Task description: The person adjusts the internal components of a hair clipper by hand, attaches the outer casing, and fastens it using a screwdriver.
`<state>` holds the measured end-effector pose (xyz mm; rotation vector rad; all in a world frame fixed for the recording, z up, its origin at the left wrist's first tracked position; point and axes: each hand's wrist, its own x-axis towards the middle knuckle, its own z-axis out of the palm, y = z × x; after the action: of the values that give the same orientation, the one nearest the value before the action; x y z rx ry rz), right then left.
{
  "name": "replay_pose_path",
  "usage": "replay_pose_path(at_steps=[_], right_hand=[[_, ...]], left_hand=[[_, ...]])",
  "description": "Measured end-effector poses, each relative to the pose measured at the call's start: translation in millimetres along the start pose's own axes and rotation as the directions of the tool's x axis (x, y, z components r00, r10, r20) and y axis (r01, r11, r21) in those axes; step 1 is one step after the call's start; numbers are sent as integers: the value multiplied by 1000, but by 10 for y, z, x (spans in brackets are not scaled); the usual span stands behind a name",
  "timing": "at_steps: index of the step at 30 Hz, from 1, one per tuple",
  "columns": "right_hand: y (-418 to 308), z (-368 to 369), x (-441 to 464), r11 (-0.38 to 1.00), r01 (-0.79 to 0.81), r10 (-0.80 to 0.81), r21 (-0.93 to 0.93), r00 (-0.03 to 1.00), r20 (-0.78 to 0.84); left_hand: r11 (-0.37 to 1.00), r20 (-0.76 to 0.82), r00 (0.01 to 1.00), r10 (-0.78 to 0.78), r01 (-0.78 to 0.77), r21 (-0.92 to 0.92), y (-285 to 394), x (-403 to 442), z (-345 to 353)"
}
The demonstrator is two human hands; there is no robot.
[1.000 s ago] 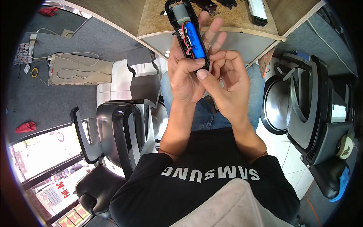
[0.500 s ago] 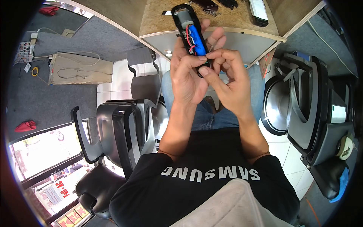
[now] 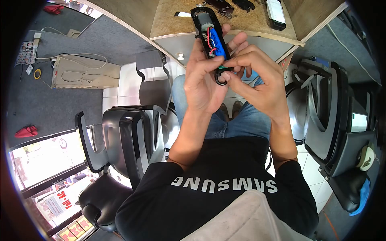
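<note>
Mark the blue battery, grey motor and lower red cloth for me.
Blue battery [image 3: 217, 43]: head view, middle of its blue wrap.
Grey motor [image 3: 204, 18]: head view, on its rounded body.
Lower red cloth [image 3: 26, 131]: head view, middle of the crumpled fabric.

The device [image 3: 212, 44] offers access at its far end; the right hand [image 3: 262, 82] crowds the near
</note>
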<state>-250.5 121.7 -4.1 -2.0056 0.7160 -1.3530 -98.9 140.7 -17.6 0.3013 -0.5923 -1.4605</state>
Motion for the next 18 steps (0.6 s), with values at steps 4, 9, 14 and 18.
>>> replay_pose_path(at_steps=[4,9,14,18], right_hand=[[25,-21,-26,998,51,-49,-39,997,58],[21,-108,65,963,229,-214,-142,970,115],[101,-119,80,912,336,-307,-234,939,152],[85,-86,69,905,332,-302,-267,942,150]], left_hand=[[995,-10,1000,-15,14,-96,-15,-9,4],[996,-90,995,-34,27,-80,-42,0,31],[997,-93,995,-38,30,-78,-44,-7,17],[998,-95,995,-22,16,-62,-47,-9,-6]])
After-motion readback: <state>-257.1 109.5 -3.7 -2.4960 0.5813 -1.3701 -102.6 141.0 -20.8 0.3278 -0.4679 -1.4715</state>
